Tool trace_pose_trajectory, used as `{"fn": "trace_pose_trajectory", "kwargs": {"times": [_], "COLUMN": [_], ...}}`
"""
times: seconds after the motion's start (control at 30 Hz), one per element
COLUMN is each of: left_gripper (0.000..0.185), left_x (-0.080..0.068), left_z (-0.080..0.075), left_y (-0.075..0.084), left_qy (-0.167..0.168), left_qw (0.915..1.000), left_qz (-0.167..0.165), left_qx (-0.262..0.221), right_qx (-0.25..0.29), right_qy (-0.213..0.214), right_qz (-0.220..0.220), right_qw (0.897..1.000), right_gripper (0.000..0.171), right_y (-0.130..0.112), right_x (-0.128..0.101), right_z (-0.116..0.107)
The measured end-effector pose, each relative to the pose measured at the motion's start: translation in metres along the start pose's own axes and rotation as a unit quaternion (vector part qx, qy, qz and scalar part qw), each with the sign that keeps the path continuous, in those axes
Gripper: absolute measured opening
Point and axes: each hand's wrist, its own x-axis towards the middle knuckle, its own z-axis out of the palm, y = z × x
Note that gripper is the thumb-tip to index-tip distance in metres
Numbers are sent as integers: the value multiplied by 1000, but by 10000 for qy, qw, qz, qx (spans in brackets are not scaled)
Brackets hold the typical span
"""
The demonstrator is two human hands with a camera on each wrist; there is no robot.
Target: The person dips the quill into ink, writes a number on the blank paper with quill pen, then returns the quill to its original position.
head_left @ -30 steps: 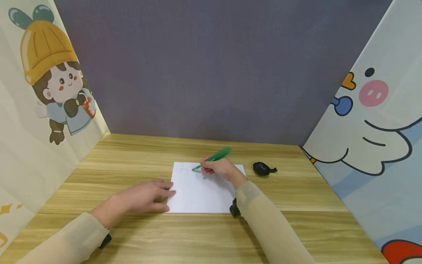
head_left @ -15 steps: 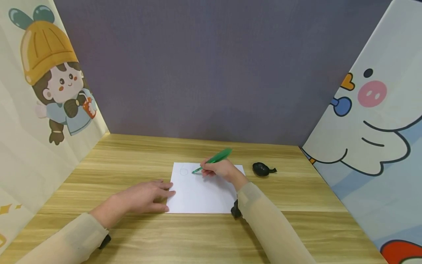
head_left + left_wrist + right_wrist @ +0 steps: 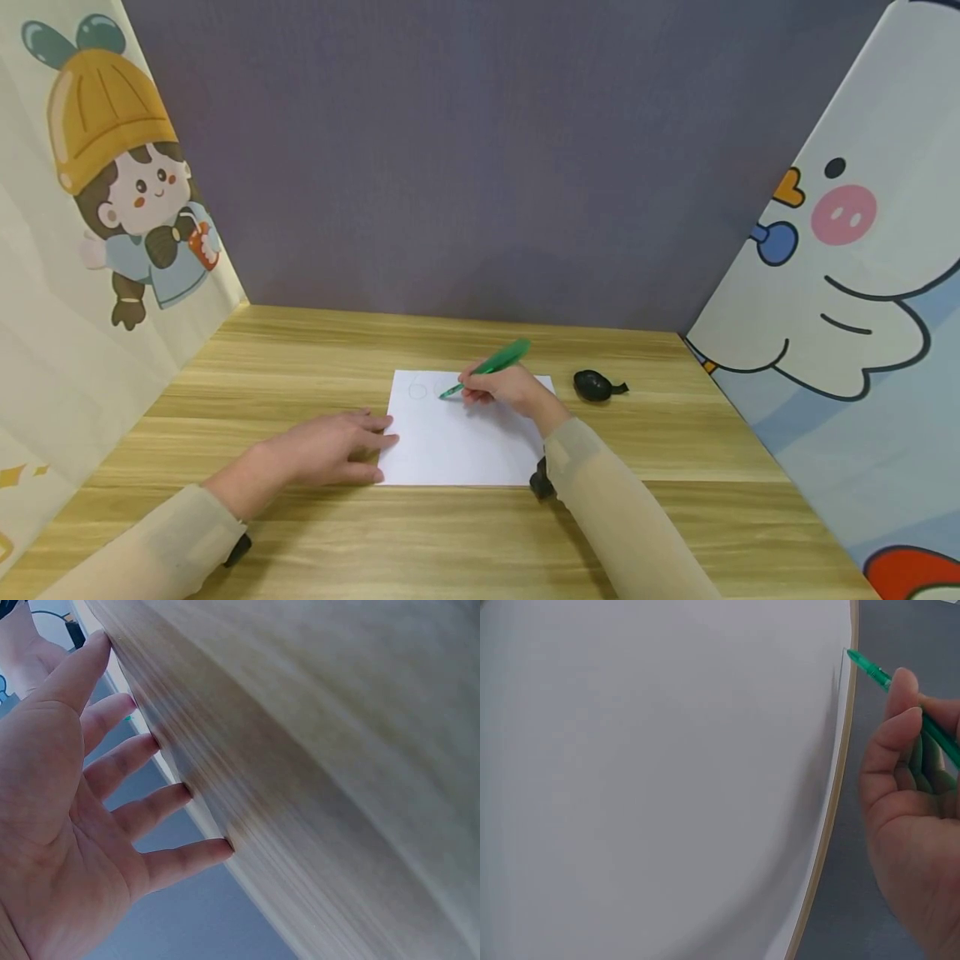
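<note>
We record a white sheet of paper (image 3: 457, 433) lying flat on the wooden desk (image 3: 300, 350). The right hand (image 3: 504, 389) pinches a green pen (image 3: 486, 367) over the sheet's far edge, its tip touching the paper just beside a faint drawn loop (image 3: 417, 389). The left hand (image 3: 330, 450) lies flat, fingers straight and spread, holding nothing, fingertips at the sheet's left edge. A small black object (image 3: 595, 384) sits right of the sheet, apart from it.
</note>
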Motion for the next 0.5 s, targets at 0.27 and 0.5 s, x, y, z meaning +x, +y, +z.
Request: {"fn": "trace_pose_trajectory", "kwargs": {"times": [0.27, 0.5], "left_gripper": [62, 62], "left_x": [0, -1], "left_z": [1, 1], "left_y": [-2, -1], "left_qy": [-14, -15], "left_qw": [10000, 10000], "left_qz": [-45, -54], "left_qx": [-7, -7], "right_qx": [1, -4], "right_qy": [43, 21], "right_qz": [63, 70], "right_qw": [10000, 10000], "right_gripper": [27, 28], "right_y": [2, 2], "right_x": [-2, -6], "right_z": [-4, -7]}}
